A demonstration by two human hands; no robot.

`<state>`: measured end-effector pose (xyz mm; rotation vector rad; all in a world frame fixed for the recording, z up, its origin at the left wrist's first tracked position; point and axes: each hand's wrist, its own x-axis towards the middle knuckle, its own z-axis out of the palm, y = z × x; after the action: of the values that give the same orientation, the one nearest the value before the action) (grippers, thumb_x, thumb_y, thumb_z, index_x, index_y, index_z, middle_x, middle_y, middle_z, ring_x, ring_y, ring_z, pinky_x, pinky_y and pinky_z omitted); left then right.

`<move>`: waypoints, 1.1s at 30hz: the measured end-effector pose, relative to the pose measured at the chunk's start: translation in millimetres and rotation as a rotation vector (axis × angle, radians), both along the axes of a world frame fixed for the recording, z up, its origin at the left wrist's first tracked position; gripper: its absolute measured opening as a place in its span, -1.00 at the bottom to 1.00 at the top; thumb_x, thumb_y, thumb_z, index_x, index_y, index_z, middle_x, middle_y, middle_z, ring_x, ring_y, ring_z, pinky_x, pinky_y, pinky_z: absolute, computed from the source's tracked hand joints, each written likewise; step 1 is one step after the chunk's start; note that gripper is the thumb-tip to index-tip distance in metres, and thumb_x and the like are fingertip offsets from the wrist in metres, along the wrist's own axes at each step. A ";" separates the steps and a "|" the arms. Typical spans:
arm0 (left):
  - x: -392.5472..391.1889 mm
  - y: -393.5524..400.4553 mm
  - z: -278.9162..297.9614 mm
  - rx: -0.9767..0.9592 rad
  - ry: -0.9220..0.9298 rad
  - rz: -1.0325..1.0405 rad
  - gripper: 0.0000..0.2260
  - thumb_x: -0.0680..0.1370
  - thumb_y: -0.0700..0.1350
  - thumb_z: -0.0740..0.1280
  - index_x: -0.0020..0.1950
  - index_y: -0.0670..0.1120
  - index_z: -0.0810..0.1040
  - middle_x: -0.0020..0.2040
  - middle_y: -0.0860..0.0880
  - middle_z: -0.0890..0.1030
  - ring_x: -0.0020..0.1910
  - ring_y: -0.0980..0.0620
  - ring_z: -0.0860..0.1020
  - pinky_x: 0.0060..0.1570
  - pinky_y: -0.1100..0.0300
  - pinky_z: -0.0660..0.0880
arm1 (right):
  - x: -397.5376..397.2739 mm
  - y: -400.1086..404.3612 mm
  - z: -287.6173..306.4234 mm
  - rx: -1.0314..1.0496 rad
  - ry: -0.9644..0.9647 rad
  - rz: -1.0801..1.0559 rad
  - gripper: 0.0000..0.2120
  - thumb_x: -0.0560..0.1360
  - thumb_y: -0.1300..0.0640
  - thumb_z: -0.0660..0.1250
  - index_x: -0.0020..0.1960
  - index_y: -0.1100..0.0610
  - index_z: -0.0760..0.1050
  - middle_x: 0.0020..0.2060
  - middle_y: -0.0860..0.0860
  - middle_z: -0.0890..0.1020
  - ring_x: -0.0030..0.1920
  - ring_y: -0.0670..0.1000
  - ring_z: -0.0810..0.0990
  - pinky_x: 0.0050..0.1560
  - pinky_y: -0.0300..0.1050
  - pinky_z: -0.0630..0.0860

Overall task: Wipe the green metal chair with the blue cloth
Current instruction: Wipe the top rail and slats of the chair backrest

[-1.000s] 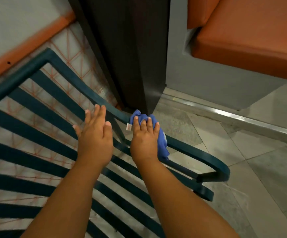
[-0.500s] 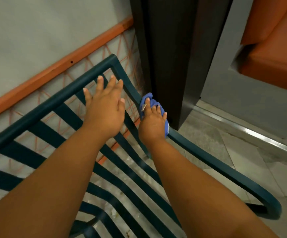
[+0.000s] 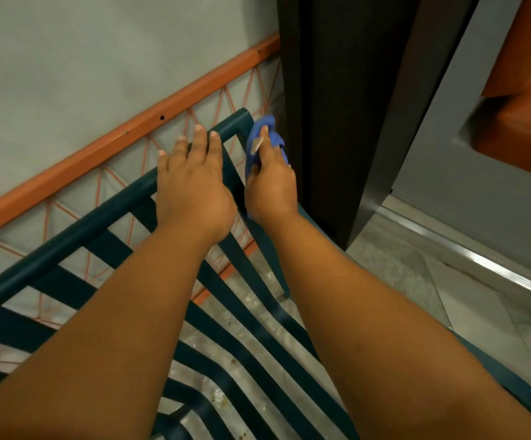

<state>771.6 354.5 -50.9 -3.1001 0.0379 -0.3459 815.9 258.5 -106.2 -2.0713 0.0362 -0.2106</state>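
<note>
The green metal chair (image 3: 67, 239) fills the lower left, its slatted seat and back below me and its top rail running up to a rounded corner at centre. My left hand (image 3: 191, 182) lies flat on that top rail, fingers spread over it. My right hand (image 3: 270, 182) presses the blue cloth (image 3: 265, 130) against the chair's right side tube just below the corner. The cloth is bunched under my fingers, with a small white tag showing.
A dark wooden post (image 3: 337, 106) stands right beside the cloth. A grey wall with an orange strip (image 3: 124, 141) runs behind the chair. An orange cushioned seat (image 3: 524, 122) on a grey base is at the right, over a tiled floor (image 3: 467, 312).
My right hand has slid the cloth up the side tube toward the top corner. My left hand has moved up onto the top rail.
</note>
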 end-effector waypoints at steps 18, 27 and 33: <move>-94.6 96.0 13.0 -0.266 -0.058 0.280 -0.49 0.63 -0.07 0.05 0.56 -0.04 -0.04 0.58 -0.02 -0.07 0.54 0.01 -0.17 0.44 -0.14 -0.28 | -24.3 57.6 55.6 -0.600 -0.319 0.330 -0.45 0.41 0.38 0.24 0.37 0.09 0.36 0.38 0.10 0.37 0.49 0.12 0.08 0.45 0.18 -0.14; -176.1 172.4 18.1 -0.317 -0.028 0.431 -0.53 0.64 -0.12 0.05 0.55 -0.12 0.05 0.56 -0.12 0.04 0.55 -0.06 -0.04 0.51 -0.05 -0.14 | -119.5 152.4 63.0 -0.634 -0.363 0.542 -0.40 0.47 0.32 0.19 0.48 0.06 0.19 0.45 0.08 0.27 0.51 0.10 0.01 0.46 0.12 -0.27; -211.4 205.1 17.9 -0.252 0.016 0.421 -0.51 0.64 -0.14 0.04 0.56 -0.04 -0.01 0.57 -0.05 0.00 0.55 -0.03 -0.09 0.48 0.06 -0.20 | -153.7 188.9 64.5 -0.619 -0.386 0.580 -0.36 0.41 0.35 0.21 0.46 0.07 0.25 0.39 0.07 0.35 0.47 0.09 0.10 0.45 0.08 -0.30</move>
<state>560.2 559.6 -33.0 -3.2313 -0.6967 -0.3299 662.2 447.5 -41.7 -2.5017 -0.9573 -0.2788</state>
